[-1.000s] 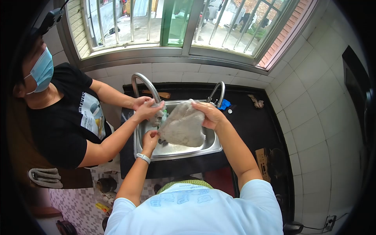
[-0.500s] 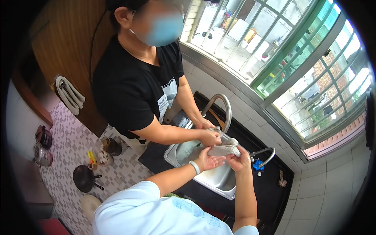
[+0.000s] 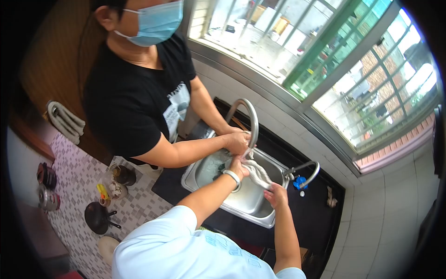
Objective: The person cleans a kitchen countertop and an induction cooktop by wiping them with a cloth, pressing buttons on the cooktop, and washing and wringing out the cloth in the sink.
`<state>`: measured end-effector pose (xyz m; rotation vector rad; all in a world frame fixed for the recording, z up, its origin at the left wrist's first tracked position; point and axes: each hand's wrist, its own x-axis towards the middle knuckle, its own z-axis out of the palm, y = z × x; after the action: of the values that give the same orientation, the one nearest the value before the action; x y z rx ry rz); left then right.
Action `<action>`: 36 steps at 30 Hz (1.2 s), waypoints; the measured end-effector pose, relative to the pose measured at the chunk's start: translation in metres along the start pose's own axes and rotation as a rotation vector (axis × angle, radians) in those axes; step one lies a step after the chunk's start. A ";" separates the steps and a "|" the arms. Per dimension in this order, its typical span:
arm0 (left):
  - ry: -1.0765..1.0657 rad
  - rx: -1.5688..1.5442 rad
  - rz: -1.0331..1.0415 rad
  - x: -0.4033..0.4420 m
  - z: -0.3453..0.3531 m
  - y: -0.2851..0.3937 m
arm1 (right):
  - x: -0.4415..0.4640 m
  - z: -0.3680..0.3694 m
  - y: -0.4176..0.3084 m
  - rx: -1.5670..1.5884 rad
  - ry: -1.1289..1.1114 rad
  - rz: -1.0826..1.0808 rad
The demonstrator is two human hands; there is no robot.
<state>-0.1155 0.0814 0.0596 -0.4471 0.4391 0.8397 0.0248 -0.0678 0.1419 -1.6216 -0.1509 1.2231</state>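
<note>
A greyish-white cloth (image 3: 258,173) stretches in a twisted strip between my two hands over the metal sink (image 3: 246,201). My left hand (image 3: 238,166), with a pale band at the wrist, is closed on the cloth's upper end, close to the tall curved faucet (image 3: 253,123). At the lower right end, my right hand (image 3: 278,195) has its fingers wrapped on the same cloth. A co-worker's hands (image 3: 238,142) are together just beyond my left hand, beside the faucet; what they hold is mostly hidden. Water and something dark green lie in the sink's left part.
The masked co-worker in a black shirt (image 3: 125,102) stands at the left. A smaller faucet (image 3: 304,168) and a blue item (image 3: 300,182) are at the counter's right. A black pan (image 3: 97,217), jars and pots (image 3: 48,197) sit on the tiled floor; a grey towel (image 3: 66,122) hangs left.
The view has swung left. The cloth, spread wide at first, was gathered and is now a narrow twisted strip. My left hand, open under it half a second ago, has closed on it.
</note>
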 end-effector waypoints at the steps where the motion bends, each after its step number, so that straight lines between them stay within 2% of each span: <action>1: -0.052 0.011 -0.046 0.006 0.006 0.003 | -0.002 0.002 0.009 -0.063 0.082 -0.009; 2: -0.038 0.130 -0.088 0.011 0.010 -0.001 | -0.003 0.001 0.014 -0.115 0.010 0.033; 3: -0.165 0.104 -0.007 0.003 0.012 -0.004 | -0.006 0.006 0.017 -0.166 0.013 0.056; 5: -0.047 0.103 0.034 0.008 0.007 -0.009 | -0.017 0.014 0.019 -0.246 -0.030 0.057; 7: -0.092 0.047 -0.042 0.024 -0.010 -0.005 | -0.021 0.019 0.020 -0.264 -0.052 0.050; 8: -0.044 0.003 -0.017 0.030 -0.015 0.000 | -0.022 0.021 0.020 -0.298 -0.085 0.034; 9: 0.025 0.037 0.094 0.006 0.006 -0.003 | -0.024 0.024 0.019 -0.278 -0.067 0.035; 11: -0.083 -0.049 0.075 0.044 -0.011 0.010 | -0.026 0.028 0.018 -0.254 -0.110 0.014; 13: -0.234 0.064 0.055 0.044 -0.005 0.014 | -0.013 0.029 0.028 -0.209 -0.074 -0.020; 14: -0.164 0.175 0.106 -0.003 0.026 0.006 | -0.004 0.030 0.032 -0.296 -0.009 -0.111; 15: -0.087 0.265 -0.120 -0.005 0.032 0.005 | 0.002 0.030 0.037 -0.386 0.060 -0.200; 17: -0.044 0.233 -0.084 -0.009 0.035 -0.001 | 0.010 0.032 0.046 -0.905 0.300 -0.966; 18: 0.005 0.180 -0.020 -0.011 0.033 -0.001 | -0.007 0.044 0.032 -0.977 0.285 -0.956; 19: 0.050 0.105 0.053 0.002 0.017 0.001 | -0.015 0.053 0.024 -1.001 0.218 -1.094; 21: 0.270 0.020 0.109 0.022 0.003 0.007 | -0.014 0.071 0.021 -0.909 -0.034 -1.059; 24: 0.001 0.182 0.094 -0.034 0.019 0.001 | 0.000 0.097 0.022 -0.961 -0.073 -1.071; 25: 0.010 0.181 0.096 -0.038 0.016 0.002 | 0.004 0.102 0.023 -0.960 -0.077 -1.062; 27: -0.073 0.557 0.239 -0.043 0.015 0.002 | 0.018 0.111 0.022 -1.009 -0.256 -0.916; 29: -0.007 1.093 0.334 -0.055 0.005 0.006 | 0.049 0.114 0.030 -1.099 -0.209 -0.871; 31: -0.039 1.229 0.282 -0.058 -0.007 0.016 | 0.064 0.119 0.027 -1.038 -0.127 -0.627; 32: -0.032 1.226 0.284 -0.060 -0.012 0.020 | 0.078 0.119 0.031 -0.745 -0.161 -0.432; 33: -0.043 1.247 0.201 -0.069 -0.012 0.022 | 0.076 0.126 0.027 -0.290 -0.121 -0.287; 34: -0.043 1.261 0.114 -0.085 -0.013 0.024 | 0.074 0.127 0.023 -0.073 -0.117 -0.275; 36: 0.069 1.073 0.005 -0.095 -0.026 0.032 | 0.082 0.126 0.021 0.081 -0.146 -0.207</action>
<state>-0.2016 0.0288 0.0819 0.5203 0.8735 0.4896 -0.0420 0.0551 0.0838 -1.4094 -0.3490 1.1714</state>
